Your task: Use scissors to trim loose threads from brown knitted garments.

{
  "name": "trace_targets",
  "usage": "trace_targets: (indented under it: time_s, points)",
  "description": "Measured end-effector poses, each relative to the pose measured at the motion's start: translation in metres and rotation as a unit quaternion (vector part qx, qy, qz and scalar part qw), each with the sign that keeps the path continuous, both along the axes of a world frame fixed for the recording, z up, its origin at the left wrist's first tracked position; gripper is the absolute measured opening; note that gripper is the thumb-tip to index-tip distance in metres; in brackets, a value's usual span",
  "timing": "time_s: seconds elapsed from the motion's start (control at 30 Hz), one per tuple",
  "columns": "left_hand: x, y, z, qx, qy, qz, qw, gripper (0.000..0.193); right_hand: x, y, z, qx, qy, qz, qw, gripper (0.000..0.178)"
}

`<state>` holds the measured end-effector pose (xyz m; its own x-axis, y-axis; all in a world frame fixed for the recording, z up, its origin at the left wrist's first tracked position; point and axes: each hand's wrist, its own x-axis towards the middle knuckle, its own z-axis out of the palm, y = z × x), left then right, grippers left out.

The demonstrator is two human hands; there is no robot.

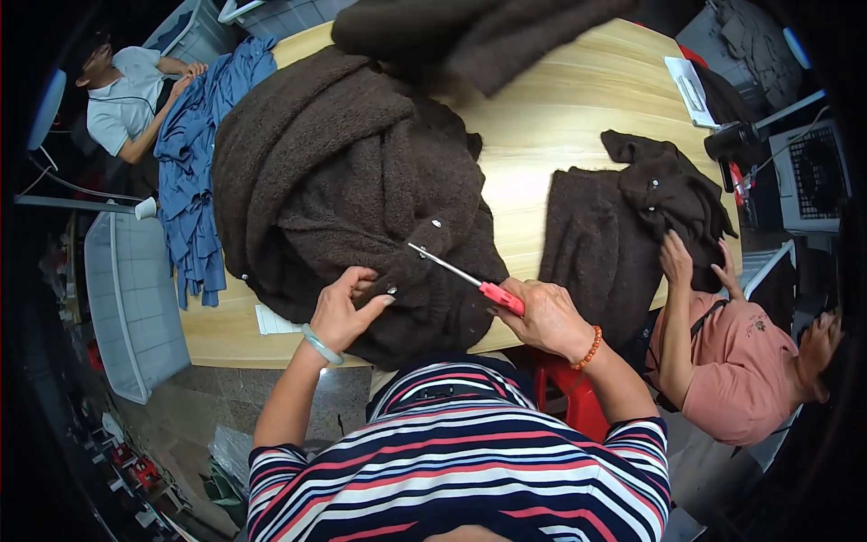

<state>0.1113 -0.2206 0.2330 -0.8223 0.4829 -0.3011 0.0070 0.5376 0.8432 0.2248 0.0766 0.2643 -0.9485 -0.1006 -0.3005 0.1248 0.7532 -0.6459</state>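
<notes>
A large heap of dark brown knit cardigan [334,172] lies in front of me, with several shiny buttons on it. My left hand [343,307] is at its near edge, thumb and fingers curled round a fold beside a button [392,291]. My right hand [546,316] grips a red-handled tool [499,296] with a long thin metal shaft, whose exact kind I cannot make out. The shaft slants up and left over the knit, its tip near another button [423,254]. Whether the tip touches the cloth I cannot tell.
At right a person in pink [741,361] handles another brown knit garment [601,226]. Far left, a person in white [131,99] holds blue cloth [190,199]. More brown knit, blurred [533,36], hangs over the far side of the wooden table [542,117]. A grey bin [135,298] stands left.
</notes>
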Motion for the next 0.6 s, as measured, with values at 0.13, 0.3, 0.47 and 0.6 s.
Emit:
trace_targets:
  time_s: [0.13,0.3,0.47,0.6]
  points:
    - [0.008,0.056,0.012,-0.066,0.352,-0.063,0.931,0.070,0.005,0.005,-0.002,0.021,-0.014,-0.019,1.000,0.026]
    - [-0.018,0.106,-0.037,-0.217,0.310,-0.021,0.925,0.071,0.015,0.011,-0.005,0.035,0.010,-0.040,0.999,0.024]
    - [-0.035,0.090,-0.065,-0.043,0.244,-0.064,0.967,0.016,0.030,0.017,0.012,0.080,-0.048,-0.025,0.995,0.024]
    - [-0.031,0.075,-0.061,0.006,0.222,-0.096,0.970,0.025,0.030,0.019,0.019,0.084,-0.046,-0.030,0.995,0.024]
